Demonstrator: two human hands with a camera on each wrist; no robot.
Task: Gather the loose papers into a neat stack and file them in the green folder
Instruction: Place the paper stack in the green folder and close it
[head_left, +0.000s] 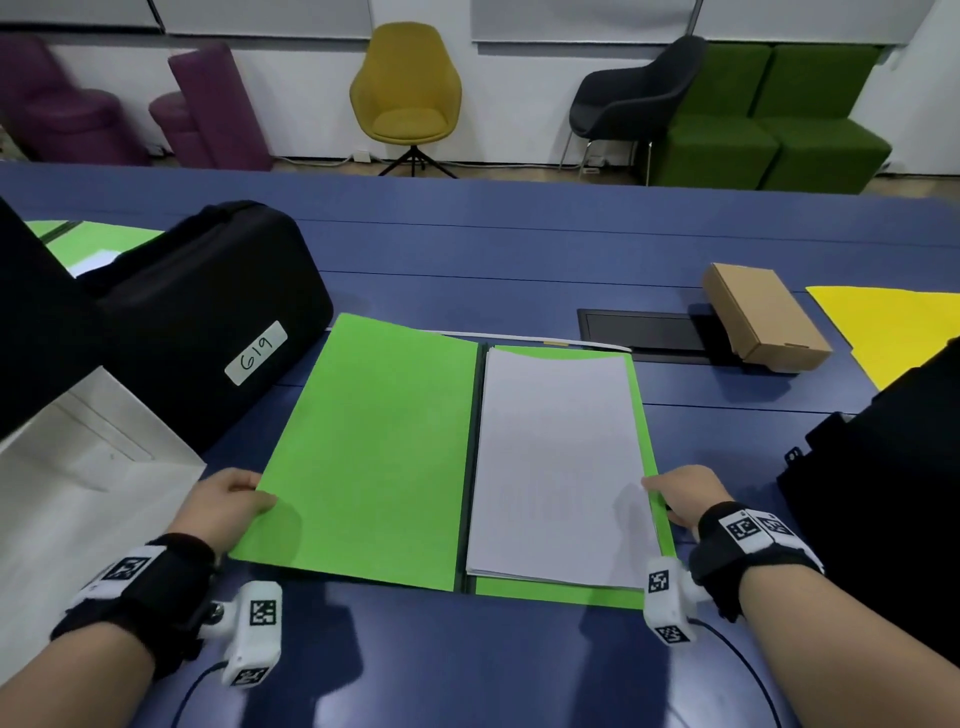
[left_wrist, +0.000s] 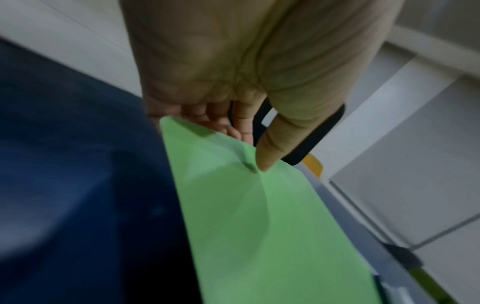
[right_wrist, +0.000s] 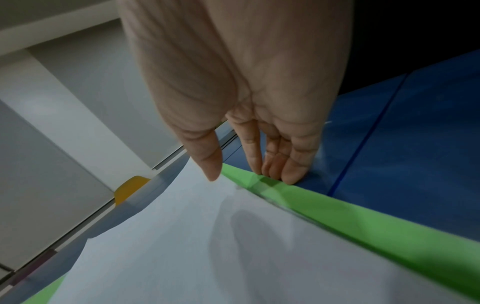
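Note:
The green folder lies open on the blue table. A neat stack of white papers rests on its right half. My left hand pinches the outer edge of the left flap, thumb on top and fingers underneath; the left wrist view shows the left hand gripping the green folder with that edge raised slightly. My right hand pinches the folder's right edge. In the right wrist view the right hand has its thumb over the papers and fingertips at the green folder.
A black case labelled G19 and a white bag stand close on the left. A cardboard box, a yellow folder and a black object sit on the right. A cable hatch lies behind the folder.

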